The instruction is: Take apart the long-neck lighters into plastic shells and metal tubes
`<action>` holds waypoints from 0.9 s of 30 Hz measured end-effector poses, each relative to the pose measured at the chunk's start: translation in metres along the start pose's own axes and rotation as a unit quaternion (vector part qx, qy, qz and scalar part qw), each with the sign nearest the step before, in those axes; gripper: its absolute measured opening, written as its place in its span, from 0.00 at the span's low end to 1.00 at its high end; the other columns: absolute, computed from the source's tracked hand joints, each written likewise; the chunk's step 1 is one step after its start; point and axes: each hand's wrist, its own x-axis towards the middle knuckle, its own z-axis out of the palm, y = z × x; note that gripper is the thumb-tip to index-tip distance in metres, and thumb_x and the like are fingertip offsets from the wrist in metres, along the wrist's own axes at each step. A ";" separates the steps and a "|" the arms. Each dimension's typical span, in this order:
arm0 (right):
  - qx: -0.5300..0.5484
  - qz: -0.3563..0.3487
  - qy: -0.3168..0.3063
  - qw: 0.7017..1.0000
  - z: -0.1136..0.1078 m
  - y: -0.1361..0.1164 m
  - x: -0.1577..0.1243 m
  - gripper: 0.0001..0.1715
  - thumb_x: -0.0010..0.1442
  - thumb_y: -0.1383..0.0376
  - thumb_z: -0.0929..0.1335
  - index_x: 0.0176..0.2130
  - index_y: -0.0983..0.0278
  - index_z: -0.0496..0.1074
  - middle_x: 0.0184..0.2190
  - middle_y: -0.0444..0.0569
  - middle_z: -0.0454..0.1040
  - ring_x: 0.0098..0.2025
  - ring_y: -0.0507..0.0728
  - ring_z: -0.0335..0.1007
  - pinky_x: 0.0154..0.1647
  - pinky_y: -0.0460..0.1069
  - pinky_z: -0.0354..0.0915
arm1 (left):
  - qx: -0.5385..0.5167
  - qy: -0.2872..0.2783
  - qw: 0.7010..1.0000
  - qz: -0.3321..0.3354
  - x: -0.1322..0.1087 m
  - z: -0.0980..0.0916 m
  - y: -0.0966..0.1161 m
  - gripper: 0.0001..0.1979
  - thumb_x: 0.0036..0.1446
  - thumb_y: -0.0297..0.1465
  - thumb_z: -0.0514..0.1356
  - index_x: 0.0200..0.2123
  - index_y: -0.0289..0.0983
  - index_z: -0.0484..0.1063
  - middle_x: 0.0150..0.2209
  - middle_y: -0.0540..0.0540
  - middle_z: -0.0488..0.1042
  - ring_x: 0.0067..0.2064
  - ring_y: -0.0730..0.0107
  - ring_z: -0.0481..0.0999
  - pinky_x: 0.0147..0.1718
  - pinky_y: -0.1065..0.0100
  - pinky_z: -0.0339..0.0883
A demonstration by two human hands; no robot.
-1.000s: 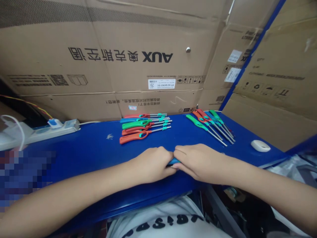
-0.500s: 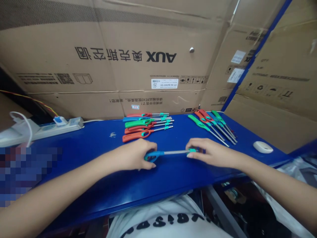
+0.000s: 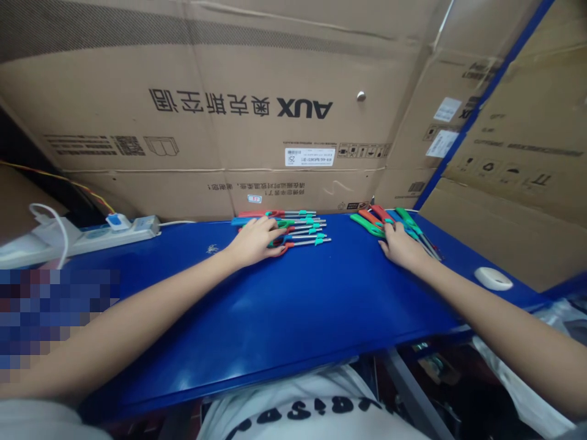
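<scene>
Overall, printed brown cardboard [image 3: 229,61] stands behind a blue table [image 3: 293,311], a white power strip [image 3: 98,238] at its left. Toward the back lie a row of stick lighters [image 3: 300,214] and, well right, a fanned bundle of lighters [image 3: 381,214]. The left hand [image 3: 257,240], thumb and forefinger parted, partly hides the row; the right hand [image 3: 402,244] touches the bundle. Whether either clasps one, I cannot tell.

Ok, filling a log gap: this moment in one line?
left hand: over left lighters; right hand: over right lighters; surface: blue table

2 hands [image 3: 255,240] [image 3: 404,245] partly cover 2 groups of long lighters [image 3: 380,213] on a blue table [image 3: 312,311]
</scene>
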 end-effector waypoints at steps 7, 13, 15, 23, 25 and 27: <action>0.024 0.009 -0.046 0.999 0.002 0.011 0.015 0.17 0.68 0.66 0.62 0.51 0.74 0.71 0.52 0.71 0.73 0.51 0.68 0.74 0.47 0.56 0.67 | 0.044 -0.007 0.998 0.054 -0.001 0.003 0.010 0.27 0.69 0.49 0.51 0.60 0.37 0.71 0.53 0.37 0.73 0.53 0.52 0.70 0.50 0.57 0.60; 0.061 0.003 -0.057 0.997 -0.012 0.002 0.011 0.11 0.65 0.66 0.65 0.43 0.71 0.73 0.42 0.63 0.79 0.42 0.63 0.76 0.41 0.51 0.66 | 0.050 -0.015 0.998 0.038 -0.006 0.006 0.009 0.23 0.72 0.43 0.50 0.61 0.38 0.71 0.53 0.37 0.74 0.52 0.54 0.73 0.48 0.59 0.64; 0.074 0.004 -0.048 0.996 -0.015 -0.001 0.006 0.14 0.65 0.66 0.66 0.47 0.72 0.72 0.44 0.63 0.78 0.43 0.63 0.76 0.41 0.51 0.66 | 0.051 -0.012 0.998 0.026 -0.008 0.007 0.007 0.24 0.71 0.43 0.51 0.62 0.37 0.70 0.54 0.36 0.73 0.52 0.52 0.73 0.47 0.58 0.66; 0.080 -0.076 0.026 0.994 -0.045 -0.037 -0.037 0.15 0.70 0.60 0.62 0.44 0.66 0.74 0.40 0.58 0.80 0.41 0.65 0.77 0.38 0.53 0.64 | 0.019 0.110 0.993 0.047 -0.012 -0.003 0.042 0.33 0.65 0.43 0.61 0.67 0.34 0.61 0.66 0.30 0.64 0.65 0.43 0.64 0.62 0.46 0.59; 0.090 -0.147 0.020 0.985 -0.058 -0.057 -0.058 0.15 0.71 0.59 0.62 0.42 0.65 0.74 0.39 0.57 0.80 0.39 0.63 0.77 0.37 0.52 0.63 | 0.026 0.123 0.989 0.080 -0.010 -0.012 0.064 0.34 0.65 0.44 0.61 0.68 0.34 0.59 0.67 0.31 0.62 0.67 0.42 0.62 0.64 0.46 0.57; 0.105 -0.246 0.008 0.964 -0.069 -0.076 -0.079 0.15 0.71 0.58 0.63 0.42 0.64 0.74 0.39 0.54 0.80 0.39 0.61 0.77 0.37 0.51 0.63 | 0.025 0.087 0.989 0.119 -0.010 -0.024 0.088 0.34 0.67 0.46 0.58 0.68 0.34 0.58 0.64 0.32 0.67 0.64 0.43 0.66 0.61 0.47 0.61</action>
